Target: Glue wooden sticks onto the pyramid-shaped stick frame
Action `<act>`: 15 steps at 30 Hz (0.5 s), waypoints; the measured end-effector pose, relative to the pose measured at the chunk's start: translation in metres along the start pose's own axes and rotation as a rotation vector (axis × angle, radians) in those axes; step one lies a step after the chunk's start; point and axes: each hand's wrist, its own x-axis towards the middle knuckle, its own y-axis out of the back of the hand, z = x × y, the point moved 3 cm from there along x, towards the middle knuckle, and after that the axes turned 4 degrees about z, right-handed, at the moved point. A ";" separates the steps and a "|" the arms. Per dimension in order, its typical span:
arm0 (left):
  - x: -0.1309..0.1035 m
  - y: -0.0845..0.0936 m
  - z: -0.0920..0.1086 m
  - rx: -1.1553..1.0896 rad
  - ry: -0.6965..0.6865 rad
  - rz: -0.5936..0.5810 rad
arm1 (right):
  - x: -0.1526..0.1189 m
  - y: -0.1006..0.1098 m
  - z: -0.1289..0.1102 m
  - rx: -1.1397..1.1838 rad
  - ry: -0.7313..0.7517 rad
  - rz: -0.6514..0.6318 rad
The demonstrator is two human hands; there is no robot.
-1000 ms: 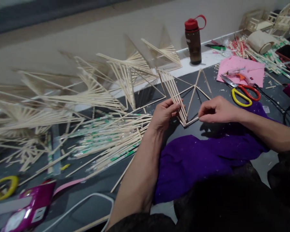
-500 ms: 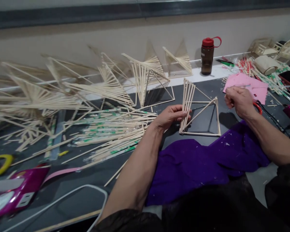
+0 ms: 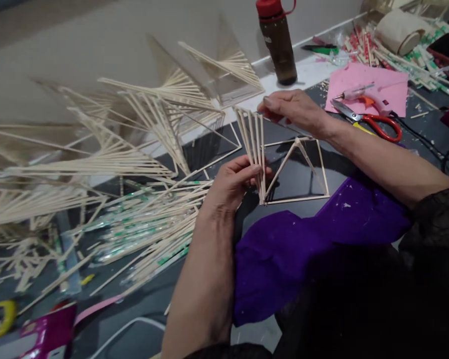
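Note:
My left hand is closed around the lower part of a fan of thin wooden sticks, thumb in front and fingertips behind. The fan forms one side of a small wooden stick frame, whose square base rests on the dark table. My right hand is at the top of the fan, its thumb and fingers pinched together just right of the stick ends. Whatever may be between those fingertips is hidden. A purple cloth lies in front of the frame, below both hands.
Finished twisted stick models line the wall at left. Bundles of wrapped chopsticks lie left of my arm. A dark bottle stands behind. At right are red-handled scissors and a glue gun on pink sheet.
My right hand has moved left from over the pink sheet to the top of the stick fan. The glue gun and scissors now show. The view has turned and tilted; my left hand keeps its hold.

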 end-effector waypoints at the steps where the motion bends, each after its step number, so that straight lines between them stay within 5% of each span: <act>1: -0.001 -0.001 0.000 -0.006 -0.005 0.020 | -0.002 -0.002 0.001 0.028 -0.031 -0.034; 15: -0.004 -0.010 -0.002 -0.080 0.026 0.171 | 0.001 -0.016 0.005 0.202 -0.108 -0.173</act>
